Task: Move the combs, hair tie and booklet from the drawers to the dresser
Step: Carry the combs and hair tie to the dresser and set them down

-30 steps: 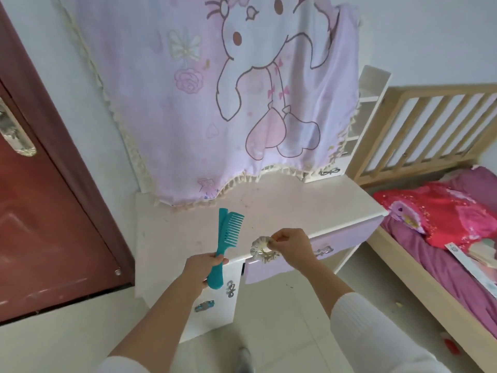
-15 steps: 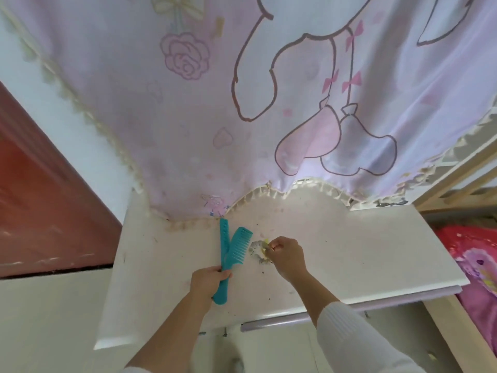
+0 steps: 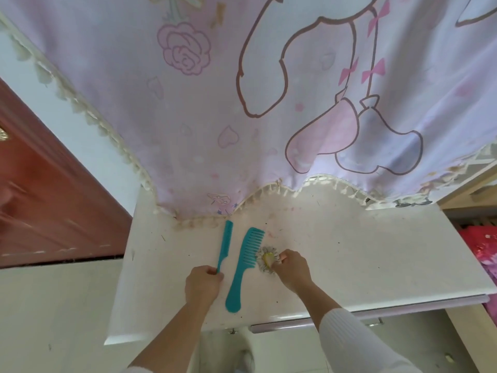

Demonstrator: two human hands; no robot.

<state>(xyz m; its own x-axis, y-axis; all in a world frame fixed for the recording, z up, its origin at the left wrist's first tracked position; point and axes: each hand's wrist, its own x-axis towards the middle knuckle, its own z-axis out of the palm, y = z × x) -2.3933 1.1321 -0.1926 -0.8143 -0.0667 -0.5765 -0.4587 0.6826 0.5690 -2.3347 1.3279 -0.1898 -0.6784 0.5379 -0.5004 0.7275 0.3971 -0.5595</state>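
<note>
Two teal combs lie on the white dresser top (image 3: 363,254). The wide-toothed comb (image 3: 245,265) rests flat in the middle, free of both hands. My left hand (image 3: 203,284) pinches the handle end of the thin tail comb (image 3: 224,244), which lies to its left. My right hand (image 3: 293,270) holds the frilly hair tie (image 3: 265,262) down against the dresser, right beside the wide comb's teeth. No booklet is in view.
A pink cartoon-print cloth (image 3: 269,103) hangs over the back of the dresser. A red-brown door (image 3: 40,197) stands at the left. A lilac drawer front (image 3: 349,316) sticks out slightly under the dresser edge. Red bedding (image 3: 481,249) lies at the right.
Both hands have come down onto the dresser. The wide comb left my left hand and lies flat; the thin comb has spread apart from it. The hair tie now touches the surface.
</note>
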